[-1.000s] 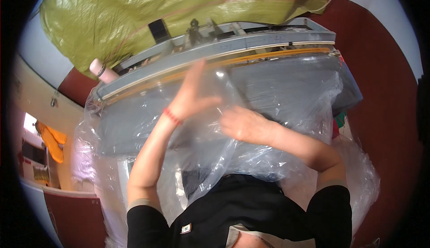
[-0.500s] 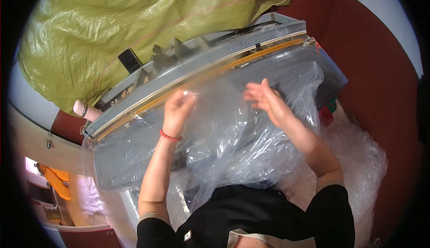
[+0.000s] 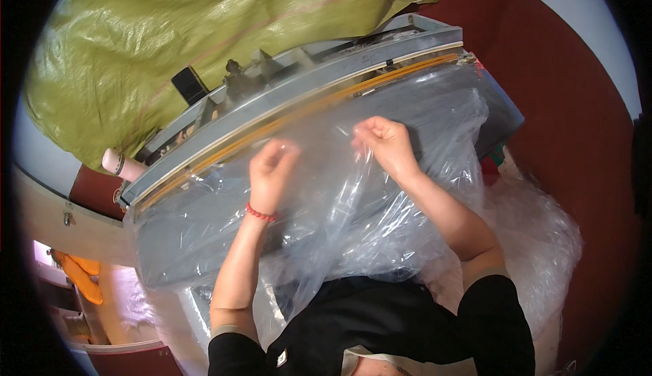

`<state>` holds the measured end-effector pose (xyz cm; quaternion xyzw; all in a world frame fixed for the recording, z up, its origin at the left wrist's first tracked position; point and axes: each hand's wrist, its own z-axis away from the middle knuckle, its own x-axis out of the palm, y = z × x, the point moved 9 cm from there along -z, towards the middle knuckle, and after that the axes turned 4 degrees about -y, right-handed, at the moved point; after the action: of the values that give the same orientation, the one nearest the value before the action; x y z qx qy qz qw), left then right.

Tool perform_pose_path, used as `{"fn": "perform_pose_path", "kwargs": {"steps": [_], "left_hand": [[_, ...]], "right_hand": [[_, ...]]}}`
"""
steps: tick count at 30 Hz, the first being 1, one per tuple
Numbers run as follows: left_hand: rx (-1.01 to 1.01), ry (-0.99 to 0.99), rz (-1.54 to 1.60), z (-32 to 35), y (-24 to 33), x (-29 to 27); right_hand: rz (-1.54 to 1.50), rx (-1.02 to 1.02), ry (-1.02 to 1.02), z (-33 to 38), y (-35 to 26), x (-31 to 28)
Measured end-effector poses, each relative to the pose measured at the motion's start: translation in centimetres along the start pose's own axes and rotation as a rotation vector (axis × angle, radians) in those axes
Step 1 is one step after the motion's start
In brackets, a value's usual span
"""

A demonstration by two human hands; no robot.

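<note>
A large clear plastic bag (image 3: 353, 206) lies spread over the grey bed of a sealing machine (image 3: 204, 233). My left hand (image 3: 270, 169), with a red band at the wrist, pinches the bag's upper edge close to the machine's long yellow sealing bar (image 3: 305, 111). My right hand (image 3: 386, 144) grips the same edge a little to the right, fingers curled on the film. Both hands hold the bag's edge just below the bar.
A big yellow-green woven sack (image 3: 190, 43) fills the space behind the machine. A heap of clear plastic bags (image 3: 536, 240) lies at my right. A dark red floor (image 3: 577, 118) is beyond it. An orange object (image 3: 81, 274) sits at the lower left.
Both hands have gone from flat, spread fingers on the film to closed grips on its upper edge, and they have moved nearer the sealing bar.
</note>
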<state>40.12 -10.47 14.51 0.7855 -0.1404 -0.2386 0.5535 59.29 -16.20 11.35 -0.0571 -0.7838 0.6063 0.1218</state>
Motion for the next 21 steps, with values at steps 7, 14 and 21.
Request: {"fn": "perform_pose_path", "kwargs": {"steps": [7, 14, 21], "left_hand": [[-0.218, -0.201, 0.005, -0.5, -2.5, 1.2], [-0.26, -0.565, -0.479, 0.8, -7.9, -1.0], [-0.356, -0.501, -0.355, 1.3, -8.6, -1.6]], "right_hand": [[-0.068, 0.151, 0.127, -0.5, 0.3, -4.3], [1.24, -0.136, 0.428, -1.5, -1.0, -16.8], [1.522, 0.016, 0.743, 0.2, -1.8, -29.4]]}}
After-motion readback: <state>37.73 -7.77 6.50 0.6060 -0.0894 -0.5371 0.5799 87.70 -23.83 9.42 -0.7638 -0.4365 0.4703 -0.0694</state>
